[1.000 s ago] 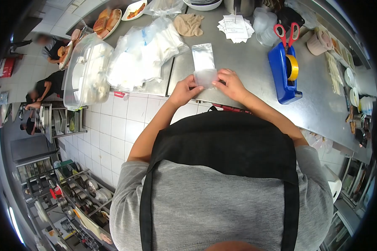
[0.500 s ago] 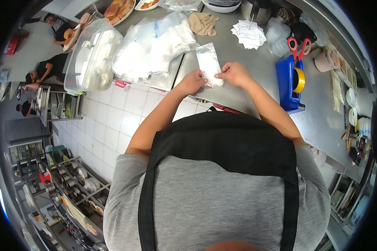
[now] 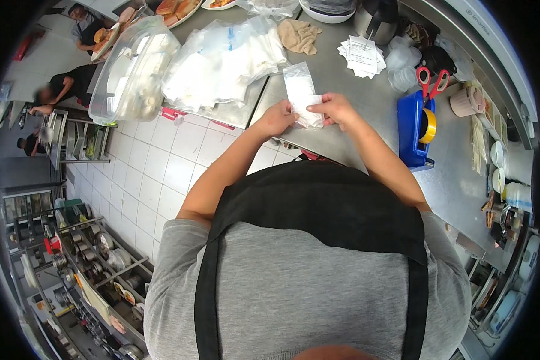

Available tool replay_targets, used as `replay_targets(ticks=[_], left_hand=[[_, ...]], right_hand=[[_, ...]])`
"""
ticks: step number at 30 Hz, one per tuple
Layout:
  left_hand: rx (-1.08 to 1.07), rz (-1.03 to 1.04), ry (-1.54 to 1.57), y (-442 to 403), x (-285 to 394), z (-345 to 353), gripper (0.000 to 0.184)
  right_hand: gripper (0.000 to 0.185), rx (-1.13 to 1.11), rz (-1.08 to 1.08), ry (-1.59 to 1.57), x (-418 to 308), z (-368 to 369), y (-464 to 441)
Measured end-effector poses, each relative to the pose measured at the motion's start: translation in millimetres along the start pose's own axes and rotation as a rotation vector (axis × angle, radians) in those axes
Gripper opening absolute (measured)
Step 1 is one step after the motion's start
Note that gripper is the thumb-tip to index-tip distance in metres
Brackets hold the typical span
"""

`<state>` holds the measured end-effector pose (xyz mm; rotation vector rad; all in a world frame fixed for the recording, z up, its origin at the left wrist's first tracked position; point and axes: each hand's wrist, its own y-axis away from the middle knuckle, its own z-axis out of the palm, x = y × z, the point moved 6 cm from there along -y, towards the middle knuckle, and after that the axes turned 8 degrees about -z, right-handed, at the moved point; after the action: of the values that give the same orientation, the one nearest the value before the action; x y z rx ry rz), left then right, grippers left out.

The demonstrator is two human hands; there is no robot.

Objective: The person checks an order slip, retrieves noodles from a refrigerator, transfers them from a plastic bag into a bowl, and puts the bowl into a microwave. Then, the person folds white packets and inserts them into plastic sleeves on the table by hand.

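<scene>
A small clear plastic bag [image 3: 298, 78] with white contents lies at the front edge of the steel counter. My left hand [image 3: 277, 118] pinches its lower left side between thumb and fingers. On the right side, my right hand [image 3: 335, 110] is closed on the bag's lower part, with a small white piece showing by the thumb. Large clear bags of white packets [image 3: 225, 63] rest to the left, beside a clear plastic tub [image 3: 132, 75]. A crumpled beige cloth [image 3: 299, 36] lies beyond the bag.
To the right stands a blue tape dispenser [image 3: 409, 132] with yellow tape and red-handled scissors [image 3: 432, 83]. Paper slips [image 3: 362, 56] and clear cups [image 3: 402, 63] are farther back. Co-workers [image 3: 72, 84] stand at the far left. Shelves with pans [image 3: 93, 252] are at lower left.
The view has shifted, so the counter items appear farther right. My right hand has closed in on the bag, and a small white piece now shows by its thumb.
</scene>
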<state>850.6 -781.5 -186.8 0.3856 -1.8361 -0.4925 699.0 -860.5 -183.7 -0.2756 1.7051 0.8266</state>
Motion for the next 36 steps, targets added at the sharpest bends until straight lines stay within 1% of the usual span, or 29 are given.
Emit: replay_targets(ticks=[2,5,8,11,14,17,20,23,26,29,32,35,36], left_hand=[[-0.019,0.009,0.009,-0.9,-0.3,0.1,0.03],[-0.06,0.003,0.025,-1.7,-3.2,0.9,0.031],[-0.094,-0.001,0.055,1.0,-2.7,2.2,0.032],[-0.104,0.01,0.07,-8.1,-9.7,1.3,0.032],[-0.098,-0.021,0.059,-5.7,-5.8,0.7,0.031],[-0.097,-0.04,0.034,-15.3,-14.1,0.2,0.031],[-0.066,-0.046,0.032,-17.1,-13.4,-0.4,0.031],[-0.045,-0.021,0.076,-16.2,-14.8,1.1,0.031],[-0.041,-0.003,0.109,-17.3,-17.9,1.4,0.033],[-0.048,-0.019,0.115,-10.5,-9.0,2.0,0.036],[-0.087,-0.013,0.131,-7.2,-7.8,3.0,0.035],[-0.119,-0.008,0.138,3.3,-9.0,5.8,0.031],[-0.128,-0.001,0.144,11.7,-7.4,6.4,0.029]], right_hand=[[0.034,0.0,0.003,-0.012,8.9,-5.9,-2.7],[0.035,0.006,-0.12,0.009,7.5,-8.6,3.0],[0.037,0.118,-0.336,-0.018,-5.6,-11.0,14.2],[0.044,0.158,-0.262,0.08,8.9,-16.3,14.2],[0.046,0.133,-0.221,0.271,2.9,-17.0,4.7],[0.033,0.054,-0.135,0.576,-6.9,-9.1,-10.4],[0.027,0.115,-0.218,0.695,-16.5,-2.5,-9.1],[0.034,0.151,-0.208,0.567,-21.8,1.5,-2.4],[0.029,0.148,-0.254,0.297,-10.2,5.3,-8.0],[0.03,0.204,-0.378,0.181,1.6,4.9,-9.7],[0.04,0.313,-0.467,0.123,8.7,-3.8,-1.1],[0.051,0.196,-0.491,0.155,14.0,-3.8,10.8],[0.052,0.17,-0.585,0.239,0.5,-0.4,25.0]])
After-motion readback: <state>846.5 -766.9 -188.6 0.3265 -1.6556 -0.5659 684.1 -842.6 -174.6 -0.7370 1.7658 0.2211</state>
